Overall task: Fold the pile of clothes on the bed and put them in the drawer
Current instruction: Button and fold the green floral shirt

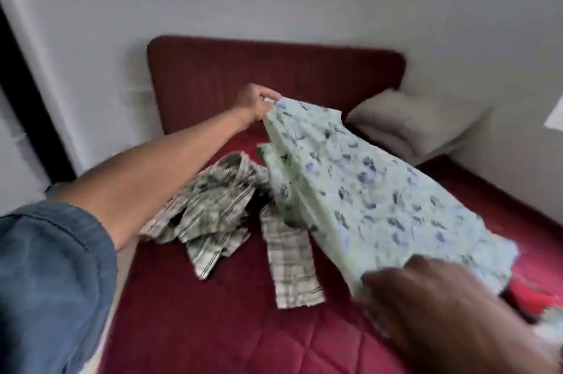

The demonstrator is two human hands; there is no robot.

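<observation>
Left hand is out at full stretch toward the head of the bed, fingers pinched shut on the far corner of the pale green floral garment — a firm grip, fabric bunched right at the fingertips. Right hand is close to the camera near the right edge of the bed, blurred, and it has the near end of the same garment; the cloth disappears under its fingers, so it is gripping, though exactly how the fingers sit cannot be told.

Between the two hands the floral garment is lifted off the bed and pulled long — its long axis runs from the left hand at the far middle of the mattress down and across to the right hand at the near right. A doubled panel hangs down from its left edge toward the mattress.

Just left of that hanging fold, the checked shirt lies crumpled in the middle of the red quilted bed, one sleeve stretched straight toward the foot edge (flat, pointing at the camera). A bit of red cloth shows beyond the right hand at the right edge. Further out, a grey pillow sits in the far right corner against the dark red headboard and the wall.
</observation>
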